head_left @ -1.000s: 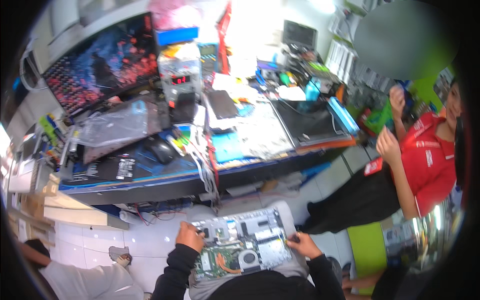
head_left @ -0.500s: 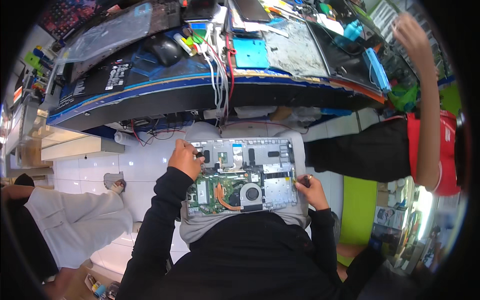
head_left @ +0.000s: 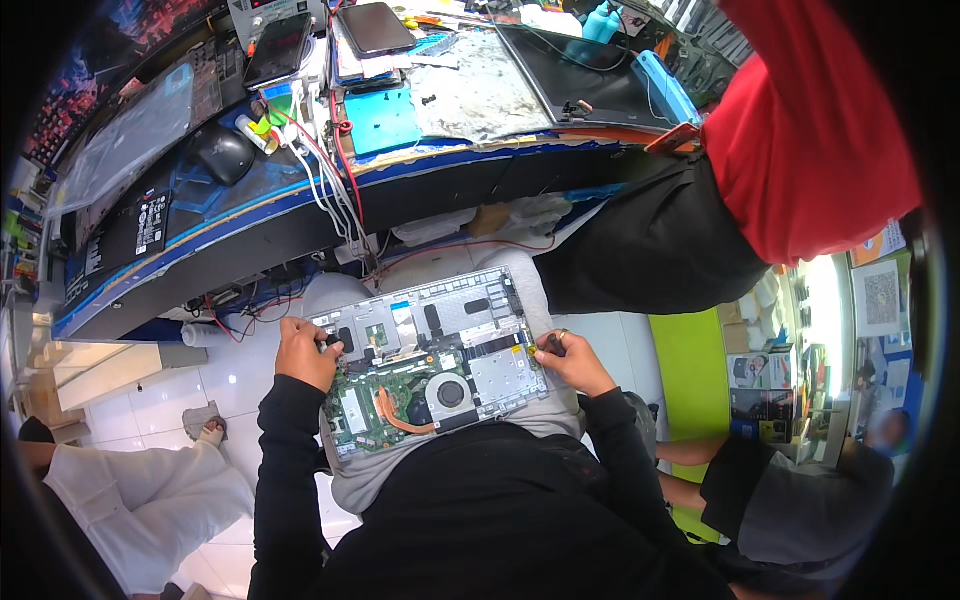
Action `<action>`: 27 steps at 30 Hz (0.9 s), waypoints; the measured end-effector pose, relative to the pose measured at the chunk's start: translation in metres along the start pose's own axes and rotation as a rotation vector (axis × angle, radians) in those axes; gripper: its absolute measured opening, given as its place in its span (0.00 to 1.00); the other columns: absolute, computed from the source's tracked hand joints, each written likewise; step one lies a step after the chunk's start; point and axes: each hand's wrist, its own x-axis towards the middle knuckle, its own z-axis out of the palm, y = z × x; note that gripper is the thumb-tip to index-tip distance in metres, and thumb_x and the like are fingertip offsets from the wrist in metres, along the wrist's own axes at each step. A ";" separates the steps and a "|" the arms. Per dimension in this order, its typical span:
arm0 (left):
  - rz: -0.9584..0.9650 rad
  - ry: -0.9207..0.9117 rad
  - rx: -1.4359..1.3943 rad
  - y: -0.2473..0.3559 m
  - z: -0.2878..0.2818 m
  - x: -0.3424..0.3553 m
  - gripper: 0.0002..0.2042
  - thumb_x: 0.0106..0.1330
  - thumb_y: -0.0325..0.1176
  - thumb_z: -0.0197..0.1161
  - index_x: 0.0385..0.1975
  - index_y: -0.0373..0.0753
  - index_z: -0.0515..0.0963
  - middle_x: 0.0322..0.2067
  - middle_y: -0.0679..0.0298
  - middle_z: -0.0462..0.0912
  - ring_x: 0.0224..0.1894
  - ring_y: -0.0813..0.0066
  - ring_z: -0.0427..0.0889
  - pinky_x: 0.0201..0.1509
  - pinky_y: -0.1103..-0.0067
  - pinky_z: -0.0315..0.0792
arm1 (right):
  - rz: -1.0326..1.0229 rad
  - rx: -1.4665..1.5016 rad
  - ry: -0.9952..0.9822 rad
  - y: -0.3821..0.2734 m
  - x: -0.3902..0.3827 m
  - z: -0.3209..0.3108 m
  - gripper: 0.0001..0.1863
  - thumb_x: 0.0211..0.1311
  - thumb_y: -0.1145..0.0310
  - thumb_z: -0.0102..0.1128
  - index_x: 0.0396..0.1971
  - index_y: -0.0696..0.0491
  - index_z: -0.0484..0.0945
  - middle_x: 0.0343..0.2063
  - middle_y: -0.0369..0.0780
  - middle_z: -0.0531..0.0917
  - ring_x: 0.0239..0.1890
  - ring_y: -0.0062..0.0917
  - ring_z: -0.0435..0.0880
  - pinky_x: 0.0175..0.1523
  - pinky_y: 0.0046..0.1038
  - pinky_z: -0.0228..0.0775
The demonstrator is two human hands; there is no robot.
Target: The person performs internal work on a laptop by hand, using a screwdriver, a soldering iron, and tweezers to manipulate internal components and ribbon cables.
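An opened laptop base [head_left: 500, 375] lies across my lap, slightly tilted, with its inner side up. Its green circuit board [head_left: 365, 405], copper heat pipe [head_left: 392, 410] and round black fan [head_left: 450, 393] are exposed. My left hand [head_left: 306, 355] is at the left edge, thumb and fingers closed round a small black part [head_left: 331, 343]. At the right edge, my right hand [head_left: 582, 365] pinches another small black part [head_left: 553, 345] beside a yellow-marked spot. Both parts are mostly covered by fingers, so their kind is unclear.
Ahead stands a cluttered workbench [head_left: 480, 160] with a black mouse [head_left: 222, 153], two phones, a blue pad [head_left: 383, 120] and hanging cables [head_left: 325, 190]. A person in a red top [head_left: 810, 150] leans over it at the right. Other people sit at lower left and lower right.
My view has turned, so the laptop base now appears tilted and farther left. The person in red has moved in toward the bench. Both my hands stay at the laptop's side edges.
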 end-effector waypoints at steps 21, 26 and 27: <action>-0.006 -0.035 -0.172 -0.026 -0.003 0.012 0.12 0.57 0.29 0.83 0.35 0.32 0.87 0.45 0.53 0.79 0.47 0.58 0.83 0.54 0.69 0.80 | 0.006 0.032 0.010 0.008 0.005 0.003 0.09 0.68 0.76 0.72 0.45 0.59 0.84 0.33 0.31 0.83 0.36 0.14 0.78 0.46 0.22 0.74; 0.010 -0.070 -0.160 -0.030 -0.002 0.017 0.08 0.60 0.28 0.79 0.34 0.33 0.88 0.45 0.54 0.79 0.47 0.59 0.82 0.55 0.69 0.79 | 0.008 0.028 0.007 0.005 0.004 0.002 0.09 0.68 0.75 0.72 0.45 0.59 0.84 0.32 0.31 0.83 0.36 0.14 0.78 0.45 0.22 0.74; 0.011 -0.073 -0.159 -0.030 -0.001 0.017 0.08 0.60 0.28 0.79 0.34 0.33 0.88 0.45 0.54 0.79 0.47 0.59 0.82 0.55 0.69 0.79 | 0.009 0.034 0.010 0.003 0.004 0.002 0.09 0.68 0.76 0.72 0.45 0.59 0.84 0.32 0.31 0.82 0.36 0.14 0.78 0.45 0.22 0.74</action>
